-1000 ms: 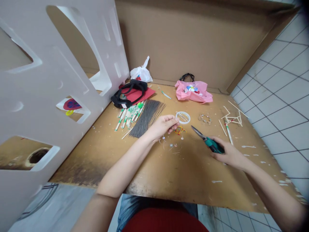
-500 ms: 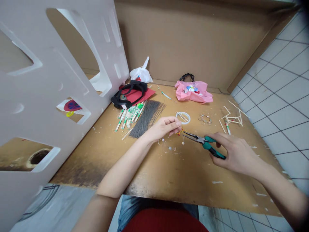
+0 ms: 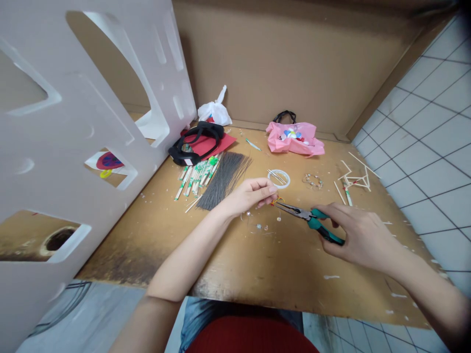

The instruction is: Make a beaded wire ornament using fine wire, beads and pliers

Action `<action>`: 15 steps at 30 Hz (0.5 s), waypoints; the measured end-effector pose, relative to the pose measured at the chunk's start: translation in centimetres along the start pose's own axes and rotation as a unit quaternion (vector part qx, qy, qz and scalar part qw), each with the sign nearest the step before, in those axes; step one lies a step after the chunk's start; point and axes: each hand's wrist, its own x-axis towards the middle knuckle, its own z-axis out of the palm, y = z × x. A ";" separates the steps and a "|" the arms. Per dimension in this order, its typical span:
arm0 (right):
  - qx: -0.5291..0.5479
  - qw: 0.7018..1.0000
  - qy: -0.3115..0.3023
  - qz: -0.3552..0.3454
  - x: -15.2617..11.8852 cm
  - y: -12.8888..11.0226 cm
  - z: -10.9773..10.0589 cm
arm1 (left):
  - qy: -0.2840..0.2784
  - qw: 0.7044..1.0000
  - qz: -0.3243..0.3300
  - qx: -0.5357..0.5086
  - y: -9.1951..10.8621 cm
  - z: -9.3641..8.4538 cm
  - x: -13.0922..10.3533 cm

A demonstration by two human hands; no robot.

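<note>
Between thumb and fingers, my left hand pinches a small loop of yellow-orange wire with a bit of red on it. My right hand grips long-nose pliers by their green and black handles. The pliers' jaws point left and their tips are at the wire; whether they clamp it I cannot tell. Below my left hand, thin wire with clear beads lies on the table. Just beyond it is a white ring with several thin metal pieces across it.
Left of my hands lie a bundle of grey wires and green-white wrapped sticks. A black head strap rests on red paper. Farther back are a white bag and pink bag. A beaded ring and stick frame lie right.
The pliers' jaws have shifted very slightly and look a little more apart at the wire. My left hand stays almost where it was, still pinching the wire.
</note>
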 end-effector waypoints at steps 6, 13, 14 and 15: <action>0.005 1.000 -0.019 0.005 -0.2 -0.2 0.0 | -0.006 1.000 0.002 -0.001 0.0 -0.1 0.0; 0.040 0.999 -0.028 0.006 -0.2 -0.4 0.0 | -0.018 1.000 0.001 0.015 0.1 0.0 -0.1; 0.045 0.998 -0.031 0.008 -0.2 -0.4 0.0 | -0.018 1.000 0.000 0.017 0.1 0.0 -0.1; 0.051 0.998 -0.033 0.009 -0.2 -0.4 0.0 | -0.019 1.000 0.000 0.017 0.0 0.0 -0.1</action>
